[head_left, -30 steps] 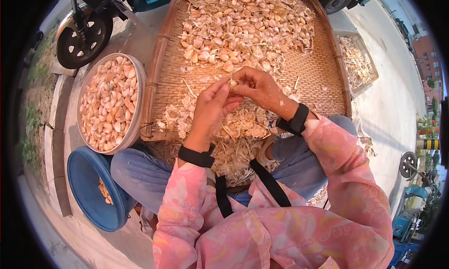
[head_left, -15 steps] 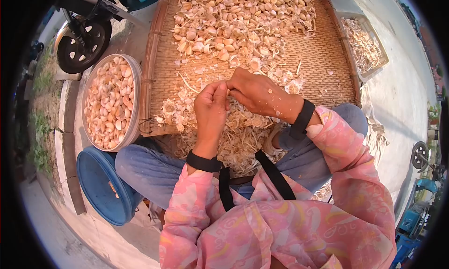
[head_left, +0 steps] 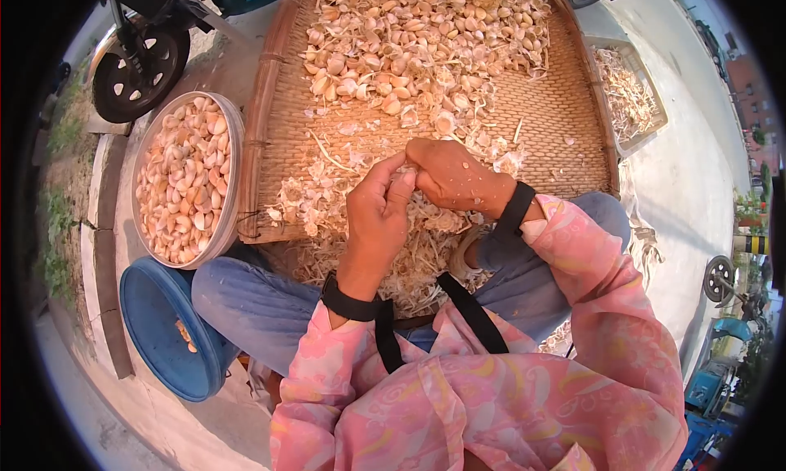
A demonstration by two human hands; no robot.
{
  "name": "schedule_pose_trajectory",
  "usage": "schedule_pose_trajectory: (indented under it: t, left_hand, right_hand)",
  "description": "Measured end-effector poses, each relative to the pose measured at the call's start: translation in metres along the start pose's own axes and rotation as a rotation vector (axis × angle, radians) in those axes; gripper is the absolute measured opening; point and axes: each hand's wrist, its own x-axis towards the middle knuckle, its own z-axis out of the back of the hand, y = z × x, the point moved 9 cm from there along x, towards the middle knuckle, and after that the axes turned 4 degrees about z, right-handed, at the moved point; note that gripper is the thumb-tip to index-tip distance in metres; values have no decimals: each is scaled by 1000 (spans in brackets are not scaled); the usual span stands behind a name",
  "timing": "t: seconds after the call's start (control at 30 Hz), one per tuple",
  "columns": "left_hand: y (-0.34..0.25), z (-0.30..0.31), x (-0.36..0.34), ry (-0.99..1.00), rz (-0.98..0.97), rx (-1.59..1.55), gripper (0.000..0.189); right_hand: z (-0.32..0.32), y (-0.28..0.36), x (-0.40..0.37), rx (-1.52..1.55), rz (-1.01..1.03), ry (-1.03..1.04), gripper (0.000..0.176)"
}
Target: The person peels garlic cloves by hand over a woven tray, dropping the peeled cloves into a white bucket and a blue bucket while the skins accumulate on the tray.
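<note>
My left hand (head_left: 378,217) and my right hand (head_left: 458,176) meet fingertip to fingertip over the near edge of a woven bamboo tray (head_left: 565,131). Both are closed, pinching a small pale piece of garlic between them. Fingers mostly cover it, so whether it is clove or skin cannot be told. Flakes of skin stick to the back of my right hand. Beyond my hands lies a heap of garlic cloves (head_left: 401,54) on the tray. Papery garlic skins (head_left: 303,205) lie beside my left hand, and more skins and stalks fill the space between my legs.
Left of the tray stands a round tub of garlic cloves (head_left: 184,180). A blue bucket (head_left: 168,328) with a few cloves sits nearer me. At the right is a pale crate of dry scraps (head_left: 626,90). A vehicle wheel (head_left: 141,74) stands at upper left.
My joined hands are slightly lower in view, and the fingertips now cover more of the small piece. The whole view has shifted a little.
</note>
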Motion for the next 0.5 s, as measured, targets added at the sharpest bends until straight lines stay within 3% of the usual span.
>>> schedule_pose_trajectory:
  t: [0.03,0.1,0.2,0.3,0.4,0.5]
  left_hand:
    - [2,4,2,23,95,-163,23]
    - [4,17,6,83,281,-486,24]
    - [26,59,14,-54,400,-639,22]
    - [38,74,18,-41,466,-821,18]
    - [42,78,17,-69,448,-617,17]
    - [40,60,21,-50,402,-518,21]
  right_hand:
    - [3,-3,2,46,-27,19,20]
    - [17,-12,11,-166,3,-92,20]
    - [28,-24,39,-335,70,-119,22]
    - [11,-32,67,-427,205,-93,22]
    - [-3,-47,78,-442,111,59,22]
    - [13,-26,63,-106,57,-61,24]
